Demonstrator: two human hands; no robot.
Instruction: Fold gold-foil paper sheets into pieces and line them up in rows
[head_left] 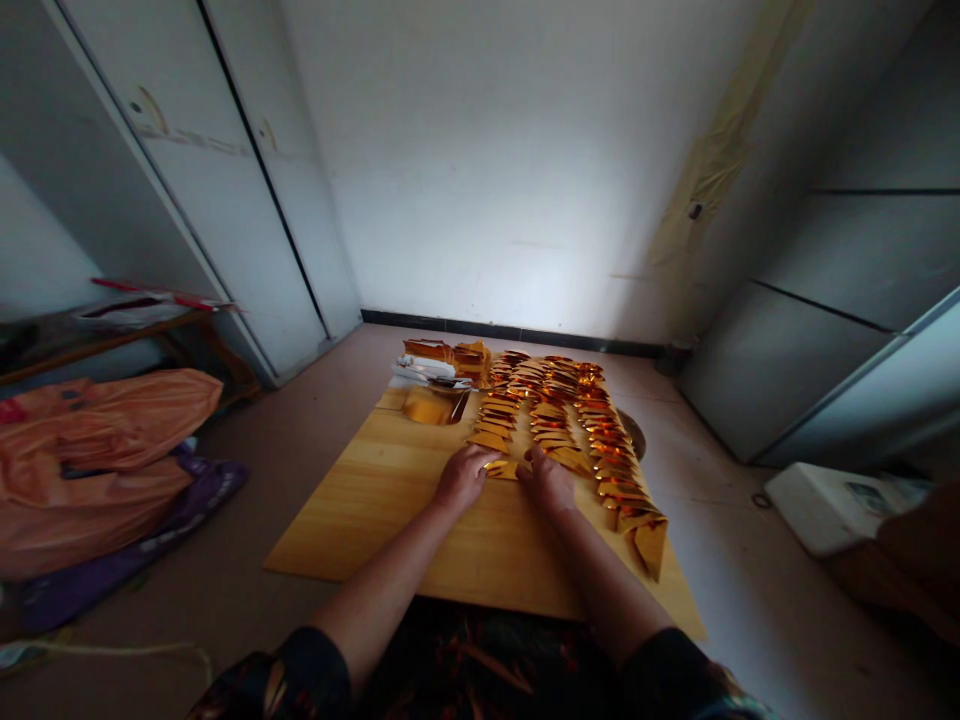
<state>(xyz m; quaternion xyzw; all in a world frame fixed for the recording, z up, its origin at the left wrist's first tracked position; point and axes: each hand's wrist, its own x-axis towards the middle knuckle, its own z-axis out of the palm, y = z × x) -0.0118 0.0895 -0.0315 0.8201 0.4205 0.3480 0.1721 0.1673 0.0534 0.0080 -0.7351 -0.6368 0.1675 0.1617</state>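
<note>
On the wooden board (352,500), my left hand (461,478) and my right hand (550,483) grip opposite ends of a small folded piece of gold foil paper (502,469). The fingers of both hands are closed at its ends, and the fingertips are partly hidden. Just beyond the hands, a row of folded gold paper pieces (493,420) runs away from me. Another row (553,420) starts past my right hand. Along the board's right side lies a longer row (611,450), with a larger pointed piece (649,545) at its near end.
A flat stack of gold paper sheets (431,405) lies at the board's far left, by a white wrapper (426,369). Orange plastic bags (112,450) and a purple bag (142,540) are on the left. A white box (829,508) stands on the floor at right.
</note>
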